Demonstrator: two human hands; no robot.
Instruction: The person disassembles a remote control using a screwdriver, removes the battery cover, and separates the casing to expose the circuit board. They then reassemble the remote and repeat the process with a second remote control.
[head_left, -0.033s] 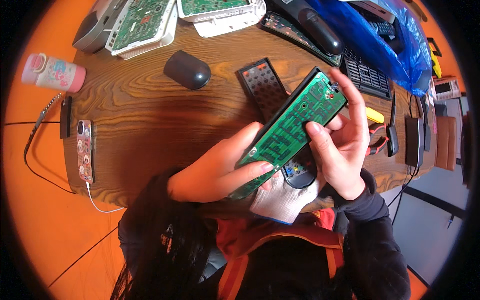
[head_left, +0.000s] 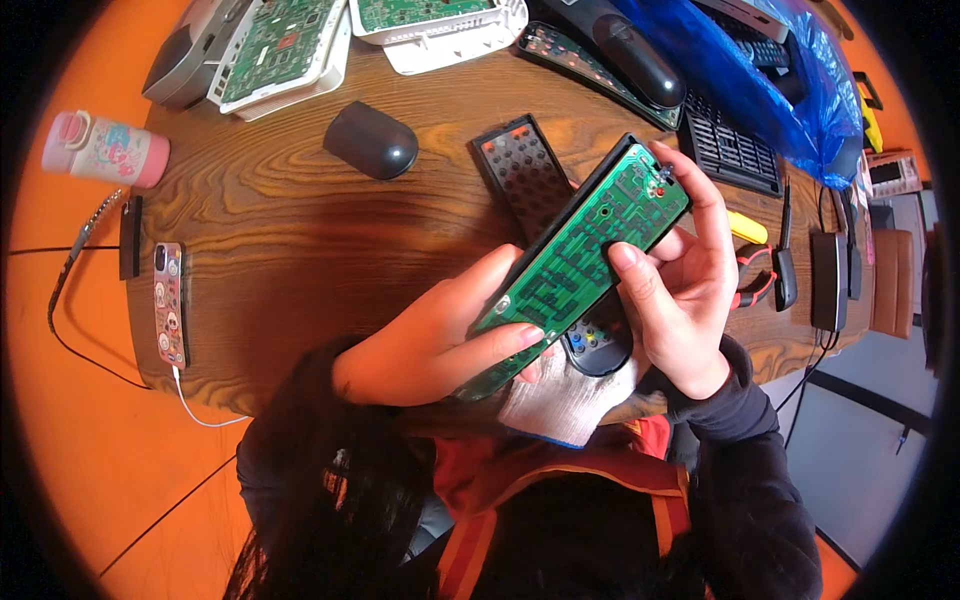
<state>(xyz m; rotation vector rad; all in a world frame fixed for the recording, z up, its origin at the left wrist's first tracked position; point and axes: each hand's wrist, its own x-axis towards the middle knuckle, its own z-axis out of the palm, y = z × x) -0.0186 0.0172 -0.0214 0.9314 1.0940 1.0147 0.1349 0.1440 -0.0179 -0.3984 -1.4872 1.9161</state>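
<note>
Both hands hold a remote control's green circuit board (head_left: 575,265) in a narrow black shell, slanting up to the right above the table. My left hand (head_left: 440,330) is closed around its near end, thumb lying across the board. My right hand (head_left: 680,270) grips the right side; its thumb presses the board's edge and its index finger curls at the far end, near a small LED. Behind the board lies a black remote housing (head_left: 520,165) with dark button spots. Under my hands are a remote's rounded end with coloured buttons (head_left: 600,345) and a white knit glove (head_left: 560,400).
A black rounded cover (head_left: 370,140) lies on the wooden table (head_left: 260,190). Opened white housings with circuit boards (head_left: 285,50) stand at the far left, a blue plastic bag (head_left: 740,90) at the far right. Red-handled pliers (head_left: 755,280) lie rightward, a phone (head_left: 170,305) leftward.
Hardly anything differs. My right index fingertip has shifted slightly toward the far end of the board, and the whole view has moved a little.
</note>
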